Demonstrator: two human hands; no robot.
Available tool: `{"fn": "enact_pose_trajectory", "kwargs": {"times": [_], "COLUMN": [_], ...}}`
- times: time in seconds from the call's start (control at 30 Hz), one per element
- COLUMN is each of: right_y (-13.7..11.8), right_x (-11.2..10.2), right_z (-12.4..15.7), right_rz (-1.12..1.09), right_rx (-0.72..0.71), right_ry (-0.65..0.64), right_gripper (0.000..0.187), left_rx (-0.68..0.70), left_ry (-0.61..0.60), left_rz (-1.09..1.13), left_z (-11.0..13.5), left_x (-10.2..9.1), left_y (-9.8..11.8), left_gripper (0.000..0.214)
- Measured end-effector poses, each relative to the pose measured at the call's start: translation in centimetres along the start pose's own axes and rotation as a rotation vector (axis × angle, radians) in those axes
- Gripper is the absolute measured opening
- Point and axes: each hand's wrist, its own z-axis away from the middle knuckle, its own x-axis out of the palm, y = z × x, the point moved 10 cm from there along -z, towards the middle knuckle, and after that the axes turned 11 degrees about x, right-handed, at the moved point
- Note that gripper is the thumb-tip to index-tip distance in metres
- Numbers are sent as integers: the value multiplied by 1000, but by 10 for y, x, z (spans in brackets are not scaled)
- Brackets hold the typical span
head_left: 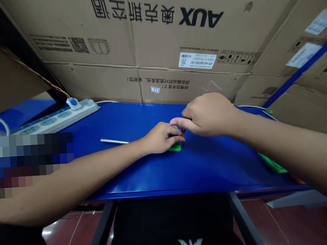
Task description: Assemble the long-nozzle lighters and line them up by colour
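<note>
My left hand (164, 137) is closed over a small flat green piece (176, 147) on the blue tabletop, hiding most of it. Its thumb and fingertips come together beside a small red object (183, 131). From above and the right, my right hand (208, 114) bends over the same spot, fingers curled and thumb stretched towards the left fingertips. The red object shows just under the right thumb; its kind cannot be made out. Behind my left wrist lies a thin silver rod (113, 141), partly covered by the forearm.
A white power strip (60, 116) with a plug (73, 103) lies at the back left. Large cardboard (147, 38) stands along the table's back edge. Another green piece (272, 163) shows beneath my right forearm. The blue table's (167, 181) front edge runs before my lap.
</note>
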Motion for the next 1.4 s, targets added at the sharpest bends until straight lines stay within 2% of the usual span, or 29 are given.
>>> {"fn": "enact_pose_trajectory", "kwargs": {"times": [0.13,0.2,0.27,0.4,0.47,0.53,0.63,0.7,0.9,1.17,1.3,1.4], "right_y": [-10,-11,-9,-7,-5,-5,-14,-17,-23,-19,-15,-15], "right_x": [-13,-13,-8,-1,-3,-7,-11,-8,3,5,8,11], "right_z": [11,13,10,4,3,5,14,17,12,10,12,16], "right_rz": [-212,-206,-119,94,103,18,-137,-156,-81,-16,-41,-75], "right_rx": [-306,-348,-276,-97,-57,-103,-297,-351,-248,-89,-47,-92], "right_ry": [-60,-94,-102,-66,-52,-53,-92,-129,-146,-77,-59,-87], "right_gripper": [37,31,32,54,60,53,31,25,25,31,32,29], "left_rx": [-33,-32,-21,0,10,10,-6,-7,6,-20,-19,-14], "left_ry": [0,-13,-27,-40,-42,-44,-59,-66,-71,-77,-100,-117], "left_rz": [35,41,45,55,52,47,42,45,57,31,22,21], "left_z": [-1,-1,-1,0,0,0,-1,-1,1,2,4,4], "left_x": [0,1,3,6,7,7,8,8,8,9,9,9], "left_y": [0,2,3,4,4,4,4,5,5,1,3,4], "left_gripper": [20,19,18,18,18,17,17,18,19,18,17,17]}}
